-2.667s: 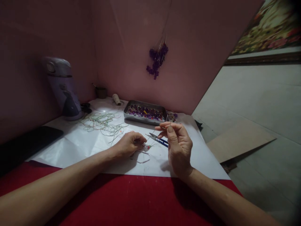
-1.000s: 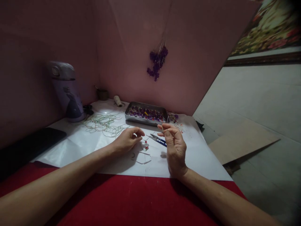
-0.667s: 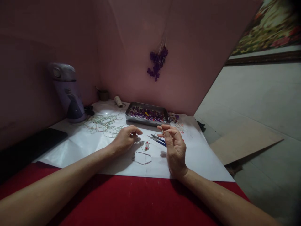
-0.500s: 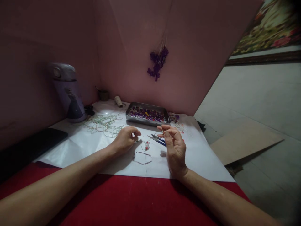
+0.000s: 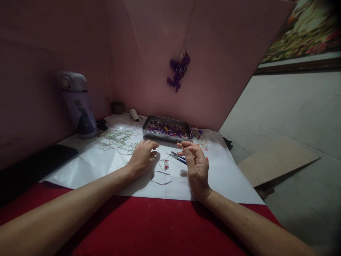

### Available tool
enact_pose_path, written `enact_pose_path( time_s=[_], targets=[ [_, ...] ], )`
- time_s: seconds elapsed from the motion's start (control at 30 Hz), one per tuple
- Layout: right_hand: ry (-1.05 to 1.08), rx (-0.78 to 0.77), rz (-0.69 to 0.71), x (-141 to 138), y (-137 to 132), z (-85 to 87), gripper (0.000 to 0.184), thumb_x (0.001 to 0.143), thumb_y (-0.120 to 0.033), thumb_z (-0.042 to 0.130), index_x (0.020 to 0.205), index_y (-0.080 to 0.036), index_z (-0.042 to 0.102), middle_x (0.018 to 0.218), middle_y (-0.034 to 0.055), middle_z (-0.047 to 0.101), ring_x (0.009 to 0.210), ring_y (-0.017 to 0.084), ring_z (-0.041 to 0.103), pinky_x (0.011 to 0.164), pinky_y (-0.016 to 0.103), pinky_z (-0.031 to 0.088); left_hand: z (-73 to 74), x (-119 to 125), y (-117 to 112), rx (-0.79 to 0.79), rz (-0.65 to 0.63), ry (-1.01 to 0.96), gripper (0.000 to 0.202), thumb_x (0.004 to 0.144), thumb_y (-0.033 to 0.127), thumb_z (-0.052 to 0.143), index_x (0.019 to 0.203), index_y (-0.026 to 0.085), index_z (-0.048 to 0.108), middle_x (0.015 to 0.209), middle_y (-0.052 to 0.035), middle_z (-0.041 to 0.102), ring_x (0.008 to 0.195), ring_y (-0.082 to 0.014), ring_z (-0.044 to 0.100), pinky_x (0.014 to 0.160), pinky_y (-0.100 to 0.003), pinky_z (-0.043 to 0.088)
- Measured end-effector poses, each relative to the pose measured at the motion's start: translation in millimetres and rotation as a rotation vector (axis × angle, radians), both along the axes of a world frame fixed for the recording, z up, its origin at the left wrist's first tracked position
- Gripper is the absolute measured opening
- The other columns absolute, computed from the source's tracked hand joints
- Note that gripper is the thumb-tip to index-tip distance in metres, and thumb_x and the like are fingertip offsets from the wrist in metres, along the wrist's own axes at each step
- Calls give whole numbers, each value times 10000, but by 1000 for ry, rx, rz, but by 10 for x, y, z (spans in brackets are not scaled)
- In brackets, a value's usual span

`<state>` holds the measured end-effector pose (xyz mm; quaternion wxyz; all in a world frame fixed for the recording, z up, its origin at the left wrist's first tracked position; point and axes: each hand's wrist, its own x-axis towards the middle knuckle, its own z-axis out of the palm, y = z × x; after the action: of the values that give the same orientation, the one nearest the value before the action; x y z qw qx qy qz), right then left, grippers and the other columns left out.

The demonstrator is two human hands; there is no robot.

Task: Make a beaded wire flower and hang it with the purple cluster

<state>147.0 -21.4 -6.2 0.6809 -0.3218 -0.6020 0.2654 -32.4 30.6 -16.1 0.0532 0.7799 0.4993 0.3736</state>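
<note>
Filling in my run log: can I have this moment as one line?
left hand: open; right hand: pinching thin strand; beadwork: on white sheet, between hands; snips: partly behind right hand; bead tray: beyond hands

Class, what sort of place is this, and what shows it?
Probably a beadwork corner: a metal tray holds many small beads, blue-handled snips lie on a white sheet, and pale green cord sprawls in a tangle to their left.
</note>
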Motion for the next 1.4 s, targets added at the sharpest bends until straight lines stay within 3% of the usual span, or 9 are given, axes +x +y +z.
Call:
enact_pose_path(
  time_s=[0.13,0.2,0.27,0.4,0.63,0.8,0.97,1.13,1.4],
  targets=[
    [-19,2,-14,0,7,-1,109,934,-262,502,884,-208,583,1111,55,557,1024,202,624,860,380,517,98,45,-127,36,-148,-22,81,785,107,602,809,176,639,841,-50,664,833,-214,506,762,-359,418],
    [-22,4,-19,-2,14,-2,109,936,-262,502,889,-208,585,1103,51,558,1010,194,628,866,375,512,141,73,-191,56,-266,31,31,787,161,635,786,188,649,809,-34,662,820,-206,508,770,-355,413],
    [-17,6,-15,-3,23,-5,103,936,-264,504,901,-209,584,1096,49,557,1004,191,629,863,370,508,156,101,-232,63,-298,134,56,783,243,665,822,204,676,845,-38,664,841,-217,508,798,-381,401],
    [-21,7,-9,0,36,-11,103,931,-271,511,887,-204,576,1091,56,551,1024,201,620,857,371,499,132,143,-247,62,-224,255,140,767,324,681,850,210,682,892,-54,664,884,-245,506,824,-414,380],
    [-24,0,-1,11,46,-20,100,925,-278,516,890,-206,576,1095,58,545,1020,204,615,849,382,505,198,125,-324,-12,-229,187,84,726,141,595,780,187,640,750,-27,669,829,-224,527,807,-397,377],
    [-26,-21,3,10,54,-35,106,920,-285,520,899,-206,588,1086,57,555,1002,200,619,841,381,512,231,112,-370,-43,-182,114,105,698,127,545,641,196,600,686,-8,641,794,-209,532,813,-404,381],
    [-23,-48,9,12,52,-30,118,916,-301,529,903,-204,594,1085,58,560,988,194,626,816,361,525,187,84,-270,-54,-16,-75,202,692,82,483,735,195,644,729,-23,637,774,-200,550,743,-360,439],
    [-26,-62,20,17,41,-33,120,925,-301,518,923,-209,595,1105,58,566,1018,201,624,834,372,528,164,41,-167,-73,-9,-172,195,726,96,519,755,206,677,725,-23,677,759,-193,588,722,-337,466],
    [-28,-86,7,19,34,-36,142,922,-320,528,941,-205,609,1112,62,568,1012,198,621,844,371,530,46,-58,-76,-86,99,-107,189,695,81,555,716,208,694,732,-53,677,750,-222,587,698,-365,447]
  ],
)
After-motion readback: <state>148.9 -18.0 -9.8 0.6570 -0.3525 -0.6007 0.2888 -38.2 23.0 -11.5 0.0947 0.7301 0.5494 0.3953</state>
